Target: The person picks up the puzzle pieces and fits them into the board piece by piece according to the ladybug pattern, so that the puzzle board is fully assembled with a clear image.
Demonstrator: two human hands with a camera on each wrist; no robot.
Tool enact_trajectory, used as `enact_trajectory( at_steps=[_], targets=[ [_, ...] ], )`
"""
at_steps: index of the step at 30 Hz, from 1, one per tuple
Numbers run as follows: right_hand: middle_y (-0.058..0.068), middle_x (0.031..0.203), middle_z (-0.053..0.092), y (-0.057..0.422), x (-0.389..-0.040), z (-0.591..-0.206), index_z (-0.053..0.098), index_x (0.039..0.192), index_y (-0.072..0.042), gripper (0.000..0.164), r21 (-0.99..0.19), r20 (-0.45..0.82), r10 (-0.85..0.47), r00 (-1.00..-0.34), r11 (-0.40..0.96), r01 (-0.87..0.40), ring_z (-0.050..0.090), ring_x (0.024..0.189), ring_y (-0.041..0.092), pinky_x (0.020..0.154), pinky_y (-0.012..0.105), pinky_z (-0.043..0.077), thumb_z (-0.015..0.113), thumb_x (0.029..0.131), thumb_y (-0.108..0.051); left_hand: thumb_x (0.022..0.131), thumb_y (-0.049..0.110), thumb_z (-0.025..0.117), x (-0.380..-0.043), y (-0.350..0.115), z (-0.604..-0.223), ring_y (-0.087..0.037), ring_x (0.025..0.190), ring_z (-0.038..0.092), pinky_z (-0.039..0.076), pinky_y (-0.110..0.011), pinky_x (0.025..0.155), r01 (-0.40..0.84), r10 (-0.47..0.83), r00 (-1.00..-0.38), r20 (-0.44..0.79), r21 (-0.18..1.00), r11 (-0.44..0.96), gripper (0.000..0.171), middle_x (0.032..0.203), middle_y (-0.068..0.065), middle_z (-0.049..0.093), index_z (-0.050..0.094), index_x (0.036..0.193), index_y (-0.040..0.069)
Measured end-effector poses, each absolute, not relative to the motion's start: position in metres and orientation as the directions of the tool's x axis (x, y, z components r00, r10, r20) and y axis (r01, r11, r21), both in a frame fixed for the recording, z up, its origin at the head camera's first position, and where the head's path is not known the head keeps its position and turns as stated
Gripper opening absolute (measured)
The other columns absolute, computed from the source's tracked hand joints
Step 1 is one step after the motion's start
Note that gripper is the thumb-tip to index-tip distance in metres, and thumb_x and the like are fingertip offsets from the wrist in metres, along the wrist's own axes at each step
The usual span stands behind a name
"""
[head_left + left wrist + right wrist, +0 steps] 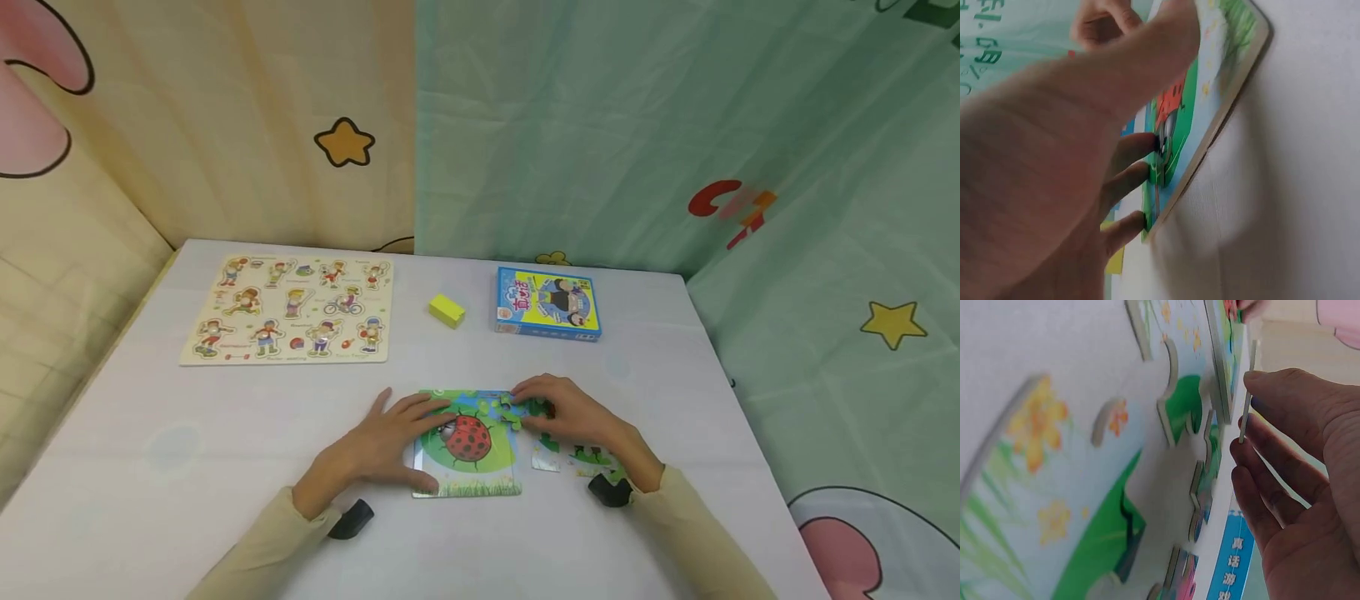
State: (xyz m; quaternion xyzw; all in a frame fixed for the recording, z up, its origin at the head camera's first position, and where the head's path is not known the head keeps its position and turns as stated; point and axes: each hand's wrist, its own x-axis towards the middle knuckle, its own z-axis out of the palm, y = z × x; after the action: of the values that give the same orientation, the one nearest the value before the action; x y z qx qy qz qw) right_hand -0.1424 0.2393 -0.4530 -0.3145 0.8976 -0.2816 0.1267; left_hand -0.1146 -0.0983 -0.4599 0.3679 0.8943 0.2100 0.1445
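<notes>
At the near side of the white table [637, 542], two beige sleeves [251, 542] angled inward, each with a black wrist fitting [351, 520] near the cuff. Just beyond, between both hands, a ladybug puzzle [480, 477] flat on the table; from the left wrist, unlike from above, its pale thick edge in profile. To the right of it, loose pieces [546, 458], partly covered by the right hand in the head view but broadly exposed from the right wrist, with yellow flowers, green shapes and grey rims. Over the puzzle's left side, the left hand [382, 446], back upward, fingers spread and nearly straight, thumb apart near the lower left corner; fingertips [1130, 226] against the printed surface. Across from it, at the upper right of the puzzle, the right hand [573, 412], pinching a thin piece [1252, 359] between thumb and fingertips, edge-on from the right wrist. Farther back, a yellow block [447, 310], a sports-figure board [285, 362] to its left, and a blue box [547, 304] to its right, white characters on its side clear only from the right wrist. Behind everything, a cream curtain [247, 150] beside a green curtain [615, 142].
</notes>
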Motion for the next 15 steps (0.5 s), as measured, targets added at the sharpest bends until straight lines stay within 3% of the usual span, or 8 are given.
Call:
enact_trajectory(
  at_steps=[4, 10, 15],
  targets=[
    [0.004, 0.134, 0.064, 0.232, -0.143, -0.455, 0.071, 0.121, -0.011, 0.029, -0.543, -0.046, -0.658, -0.752, 0.648, -0.534, 0.056, 0.128, 0.027, 0.106, 0.05, 0.046, 0.07, 0.094, -0.023, 0.078, 0.058, 0.077, -0.115, -0.091, -0.459, -0.032, 0.144, 0.035, 0.015, -0.071, 0.117, 0.626, 0.713, -0.699, -0.054, 0.436, 0.647, 0.083, 0.154, -0.004, 0.046, 0.052, 0.146, 0.016],
    [0.003, 0.134, 0.064, 0.224, -0.146, -0.459, 0.071, 0.122, -0.011, 0.03, -0.505, -0.04, -0.676, -0.736, 0.649, -0.569, 0.056, 0.127, 0.023, 0.107, 0.046, 0.047, 0.071, 0.094, -0.023, 0.088, 0.045, 0.074, -0.114, -0.083, -0.458, -0.027, 0.141, 0.044, 0.021, -0.062, 0.121, 0.652, 0.719, -0.695, -0.019, 0.406, 0.641, 0.067, 0.149, -0.006, 0.052, 0.056, 0.141, 0.008],
    [0.001, 0.134, 0.064, 0.22, -0.148, -0.458, 0.071, 0.122, -0.011, 0.031, -0.504, -0.055, -0.674, -0.737, 0.656, -0.562, 0.056, 0.126, 0.02, 0.109, 0.044, 0.046, 0.071, 0.093, -0.022, 0.096, 0.044, 0.063, -0.115, -0.075, -0.462, -0.026, 0.136, 0.049, 0.029, -0.06, 0.118, 0.667, 0.705, -0.709, 0.004, 0.327, 0.669, 0.053, 0.142, -0.003, 0.058, 0.058, 0.14, 0.014]
  ],
)
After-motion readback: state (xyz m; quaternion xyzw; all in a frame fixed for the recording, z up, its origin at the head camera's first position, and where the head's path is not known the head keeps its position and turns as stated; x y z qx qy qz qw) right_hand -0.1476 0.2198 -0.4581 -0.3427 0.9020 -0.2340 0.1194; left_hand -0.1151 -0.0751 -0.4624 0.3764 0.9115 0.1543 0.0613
